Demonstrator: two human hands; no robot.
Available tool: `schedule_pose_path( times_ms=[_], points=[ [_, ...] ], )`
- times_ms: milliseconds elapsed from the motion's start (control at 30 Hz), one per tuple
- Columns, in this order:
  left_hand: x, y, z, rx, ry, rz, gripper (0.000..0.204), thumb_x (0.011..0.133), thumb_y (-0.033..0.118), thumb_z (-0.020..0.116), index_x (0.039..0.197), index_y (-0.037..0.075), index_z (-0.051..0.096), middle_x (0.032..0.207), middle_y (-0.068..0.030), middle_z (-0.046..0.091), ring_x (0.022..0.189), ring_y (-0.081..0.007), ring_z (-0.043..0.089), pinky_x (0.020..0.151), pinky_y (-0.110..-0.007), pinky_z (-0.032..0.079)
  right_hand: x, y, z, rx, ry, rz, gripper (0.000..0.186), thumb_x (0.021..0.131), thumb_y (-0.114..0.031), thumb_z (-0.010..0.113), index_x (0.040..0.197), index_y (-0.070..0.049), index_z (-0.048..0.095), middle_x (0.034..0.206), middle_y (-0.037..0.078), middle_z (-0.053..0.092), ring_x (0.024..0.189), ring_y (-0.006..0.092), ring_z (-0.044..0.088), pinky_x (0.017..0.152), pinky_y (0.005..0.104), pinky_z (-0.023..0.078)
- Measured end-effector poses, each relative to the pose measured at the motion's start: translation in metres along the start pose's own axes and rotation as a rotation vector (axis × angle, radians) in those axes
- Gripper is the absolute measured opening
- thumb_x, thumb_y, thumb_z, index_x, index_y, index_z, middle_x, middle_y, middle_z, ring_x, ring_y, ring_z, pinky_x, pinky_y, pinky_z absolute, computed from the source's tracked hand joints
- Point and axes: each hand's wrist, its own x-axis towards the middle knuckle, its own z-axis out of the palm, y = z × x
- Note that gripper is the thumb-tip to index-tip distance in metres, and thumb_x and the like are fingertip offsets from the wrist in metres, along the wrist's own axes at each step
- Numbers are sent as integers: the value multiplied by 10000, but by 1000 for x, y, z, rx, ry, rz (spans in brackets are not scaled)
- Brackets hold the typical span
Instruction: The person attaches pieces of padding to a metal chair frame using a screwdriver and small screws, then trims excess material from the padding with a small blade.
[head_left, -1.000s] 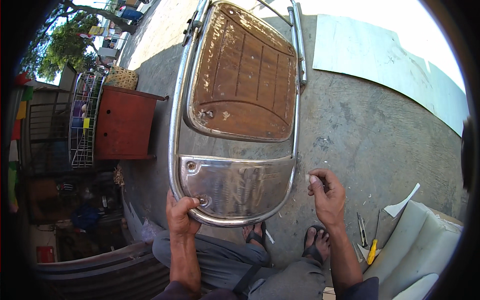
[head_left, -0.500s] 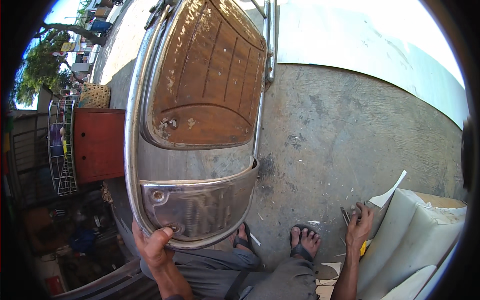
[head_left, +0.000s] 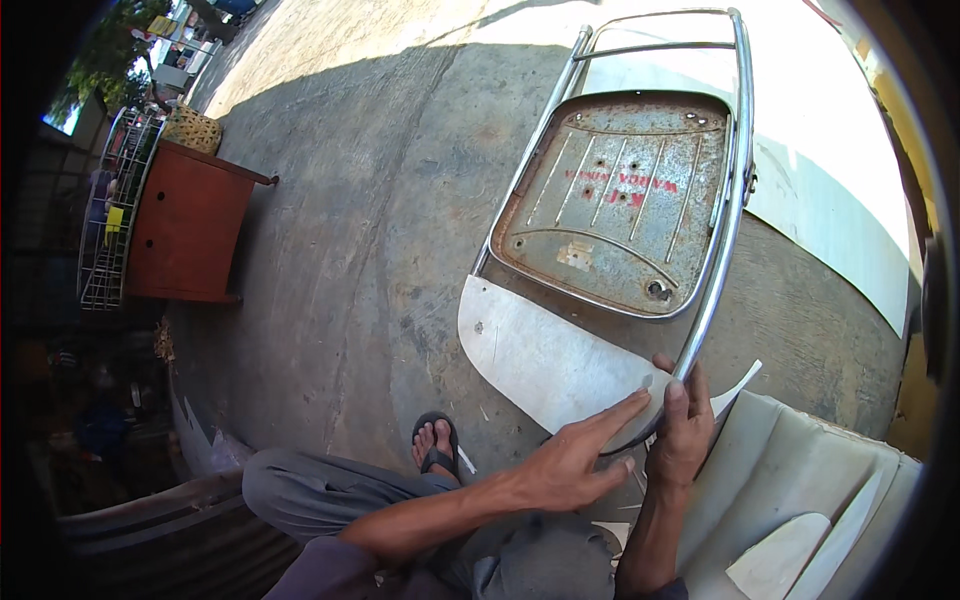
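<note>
A folding metal chair [head_left: 617,215] lies tilted in front of me, the rusty underside-like face of its seat pan showing. Its chrome tube frame [head_left: 728,235] runs down the right side to my right hand [head_left: 682,430], whose fingers and thumb close round the tube. At the near end a white back panel [head_left: 545,345] spans the frame, with a small hole at its left. My left hand [head_left: 575,460] reaches across with its fingers stretched out, the fingertips resting on the panel's right corner beside the tube. Nothing is held in it.
A padded white cushion stack [head_left: 790,455] stands at my right, with white offcuts on it. A large white sheet [head_left: 830,190] lies on the concrete behind the chair. At the left are a red cabinet [head_left: 190,225], a wire rack [head_left: 110,210] and a woven basket [head_left: 192,130].
The chair has been turned over and moved right, showing its other face. My left hand has left the frame's left side for the panel; my right hand has come from the floor to the tube.
</note>
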Motion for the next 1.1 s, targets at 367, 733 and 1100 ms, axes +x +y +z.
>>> schedule_pose_path(
  times_ms=[367, 733, 1100],
  points=[
    [15, -207, -200, 467, 773, -501, 454, 952, 175, 642, 1384, 35, 628, 1307, -193, 679, 1206, -328, 659, 1037, -405, 501, 29, 121, -30, -123, 275, 147, 708, 984, -116, 662, 1574, 72, 321, 1398, 244, 589, 1262, 299, 588, 1100, 372, 424],
    [22, -232, -183, 236, 814, -486, 412, 949, 197, 695, 1317, 12, 675, 1141, -178, 757, 1029, -275, 720, 930, -377, 537, 28, 129, -24, -632, 280, 18, 693, 1011, -70, 518, 1638, -51, 224, 1294, 230, 586, 1170, 342, 597, 1074, 406, 423],
    [29, -232, -179, 335, 922, -461, 401, 949, 241, 701, 1271, 3, 701, 1130, -232, 747, 1018, -358, 721, 921, -398, 532, 31, 153, -21, -757, 318, -263, 661, 1043, -68, 509, 1624, 30, 209, 1247, 224, 588, 1119, 317, 611, 1026, 384, 460]
  ],
)
